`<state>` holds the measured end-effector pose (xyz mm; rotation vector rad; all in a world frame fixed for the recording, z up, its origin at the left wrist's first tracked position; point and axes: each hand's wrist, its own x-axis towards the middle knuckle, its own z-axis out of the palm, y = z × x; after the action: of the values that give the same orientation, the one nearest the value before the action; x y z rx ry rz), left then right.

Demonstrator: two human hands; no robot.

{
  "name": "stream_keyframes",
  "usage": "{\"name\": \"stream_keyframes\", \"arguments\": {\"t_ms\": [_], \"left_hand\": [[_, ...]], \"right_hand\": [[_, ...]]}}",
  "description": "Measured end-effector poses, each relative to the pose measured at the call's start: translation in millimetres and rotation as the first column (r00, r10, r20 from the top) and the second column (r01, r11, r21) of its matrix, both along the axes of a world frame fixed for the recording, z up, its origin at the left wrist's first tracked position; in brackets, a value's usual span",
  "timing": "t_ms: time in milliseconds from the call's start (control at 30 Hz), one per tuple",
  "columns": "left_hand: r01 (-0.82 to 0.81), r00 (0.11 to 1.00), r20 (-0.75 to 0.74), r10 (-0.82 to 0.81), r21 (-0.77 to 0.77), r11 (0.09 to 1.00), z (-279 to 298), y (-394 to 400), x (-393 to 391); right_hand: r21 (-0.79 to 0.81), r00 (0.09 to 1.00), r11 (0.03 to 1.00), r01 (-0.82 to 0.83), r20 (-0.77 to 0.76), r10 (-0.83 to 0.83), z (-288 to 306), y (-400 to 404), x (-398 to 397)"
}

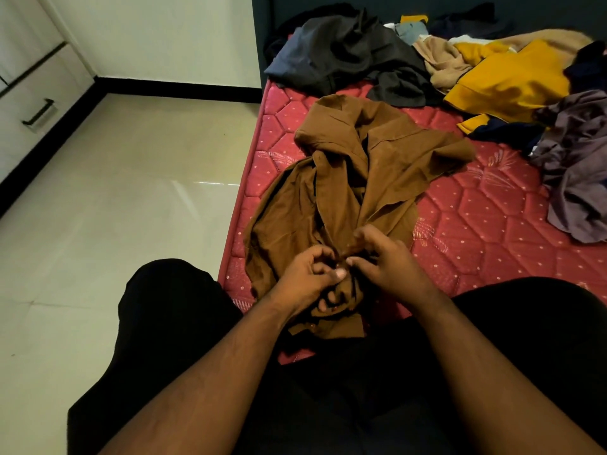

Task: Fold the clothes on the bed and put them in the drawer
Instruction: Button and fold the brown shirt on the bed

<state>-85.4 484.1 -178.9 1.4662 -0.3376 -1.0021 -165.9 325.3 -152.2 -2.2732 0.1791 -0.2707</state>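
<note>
A crumpled brown shirt (354,178) lies on the red quilted mattress (486,224), stretching from the middle of the bed down to my lap. My left hand (308,277) and my right hand (384,257) sit close together at the shirt's near end, both pinching its fabric. More loose clothes lie at the far end of the bed: a dark grey garment (348,54), a beige one (440,60), a mustard yellow one (512,80) and a mauve one (578,165). A white drawer unit with a black handle (39,116) stands at the far left.
Glossy beige floor tiles (115,208) fill the space left of the bed, bounded by a black skirting board (177,88). My legs in black trousers (184,323) rest at the bed's near edge. A dark headboard (262,37) stands behind the clothes pile.
</note>
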Motion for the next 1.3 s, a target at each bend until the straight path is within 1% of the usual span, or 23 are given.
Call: {"name": "stream_keyframes", "arguments": {"t_ms": [67, 100, 133, 167, 233, 267, 300, 333, 400, 467, 567, 667, 700, 767, 800, 833, 867, 900, 967, 1033, 1133, 1200, 1300], "left_hand": [[0.074, 0.997, 0.021, -0.077, 0.134, 0.988, -2.3, 8.0, 4.4], [0.080, 0.994, 0.057, -0.093, 0.198, 0.977, -1.3, 11.0, 7.1], [0.030, 0.992, 0.109, -0.056, 0.232, 0.972, 0.9, 11.5, 11.3], [-0.081, 0.985, 0.169, 0.041, 0.240, 0.967, 2.3, 9.5, 16.5], [-0.320, 0.934, 0.234, 0.271, 0.209, 0.924, 8.9, -0.7, 27.9], [-0.370, 0.915, 0.258, 0.311, 0.223, 0.902, 11.8, -7.5, 31.8], [-0.363, 0.916, 0.275, 0.292, 0.260, 0.895, 13.8, -14.6, 33.0], [-0.326, 0.931, 0.263, 0.252, 0.292, 0.899, 15.1, -22.5, 32.6], [-0.293, 0.952, 0.170, 0.253, 0.287, 0.912, 13.1, -32.9, 28.3], [-0.365, 0.931, 0.105, 0.350, 0.196, 0.910, 8.3, -35.0, 24.6], [-0.472, 0.881, 0.009, 0.473, 0.071, 0.879, 5.4, -30.8, 20.6], [-0.483, 0.858, -0.227, 0.461, -0.052, 0.874, 8.3, -31.5, 21.8], [-0.471, 0.854, -0.301, 0.425, -0.096, 0.877, 11.3, -32.9, 21.9], [-0.468, 0.845, -0.358, 0.397, -0.135, 0.873, 15.4, -34.0, 22.6], [-0.485, 0.839, -0.351, 0.417, -0.134, 0.864, 16.8, -33.9, 23.3], [-0.508, 0.832, -0.328, 0.448, -0.125, 0.852, 17.5, -33.7, 24.0], [-0.527, 0.828, -0.292, 0.479, -0.111, 0.842, 17.8, -32.7, 24.6], [-0.537, 0.827, -0.258, 0.499, -0.100, 0.838, 18.9, -32.6, 25.2], [-0.526, 0.842, -0.197, 0.502, -0.098, 0.845, 23.0, -32.0, 27.0], [-0.499, 0.865, -0.127, 0.486, -0.113, 0.859, 28.0, -33.2, 26.6], [-0.424, 0.905, -0.051, 0.421, -0.126, 0.897, 29.9, -35.2, 24.8], [-0.375, 0.927, -0.085, 0.366, -0.141, 0.916, 28.9, -35.7, 23.5], [-0.369, 0.929, -0.083, 0.361, -0.144, 0.918, 30.1, -35.8, 20.1]], "right_hand": [[0.095, 0.997, 0.993, 0.077, -0.007, -0.077, 8.4, -14.3, -1.9], [0.083, 0.987, 0.984, 0.156, 0.030, -0.159, 13.4, -25.3, -1.8], [0.032, 0.972, 0.974, 0.224, 0.072, -0.226, 19.3, -37.0, 0.1], [-0.046, 0.964, 0.966, 0.253, 0.098, -0.248, 23.7, -47.8, 1.3], [-0.220, 0.983, 0.959, 0.176, 0.087, -0.161, 28.6, -56.3, 6.5], [-0.266, 0.995, 0.959, 0.096, 0.024, -0.093, 25.5, -53.5, 7.8], [-0.291, 0.997, 0.957, 0.022, -0.064, -0.043, 19.0, -48.8, 8.3], [-0.314, 0.990, 0.949, -0.021, -0.138, -0.023, 12.0, -44.5, 9.1], [-0.332, 0.982, 0.943, 0.007, -0.175, -0.069, -2.2, -38.0, 12.4], [-0.332, 0.977, 0.940, 0.078, -0.163, -0.139, -10.1, -37.0, 18.8], [-0.432, 0.966, 0.900, 0.063, -0.201, -0.164, -17.0, -37.3, 27.7], [-0.419, 0.975, 0.907, 0.053, -0.174, -0.137, -19.8, -33.0, 34.8], [-0.394, 0.975, 0.915, 0.080, -0.159, -0.154, -20.2, -31.7, 35.7], [-0.283, 0.967, 0.943, 0.175, -0.130, -0.219, -19.7, -27.9, 35.8], [-0.161, 0.956, 0.956, 0.244, -0.127, -0.265, -16.6, -25.9, 35.5], [0.018, 0.936, 0.945, 0.326, -0.146, -0.320, -9.9, -23.7, 34.7], [0.222, 0.915, 0.891, 0.396, -0.178, -0.363, -2.1, -21.2, 33.7], [0.392, 0.894, 0.804, 0.447, -0.225, -0.387, 5.0, -19.8, 33.1], [0.596, 0.874, 0.639, 0.486, -0.327, -0.360, 16.7, -15.7, 30.3], [0.704, 0.873, 0.517, 0.487, -0.371, -0.317, 22.6, -10.8, 27.5], [0.827, 0.888, 0.342, 0.445, -0.359, -0.287, 26.6, -7.8, 26.3], [0.871, 0.899, 0.270, 0.409, -0.335, -0.282, 27.2, -9.0, 26.8], [0.879, 0.892, 0.230, 0.418, -0.350, -0.286, 22.3, -7.8, 28.2]]}}
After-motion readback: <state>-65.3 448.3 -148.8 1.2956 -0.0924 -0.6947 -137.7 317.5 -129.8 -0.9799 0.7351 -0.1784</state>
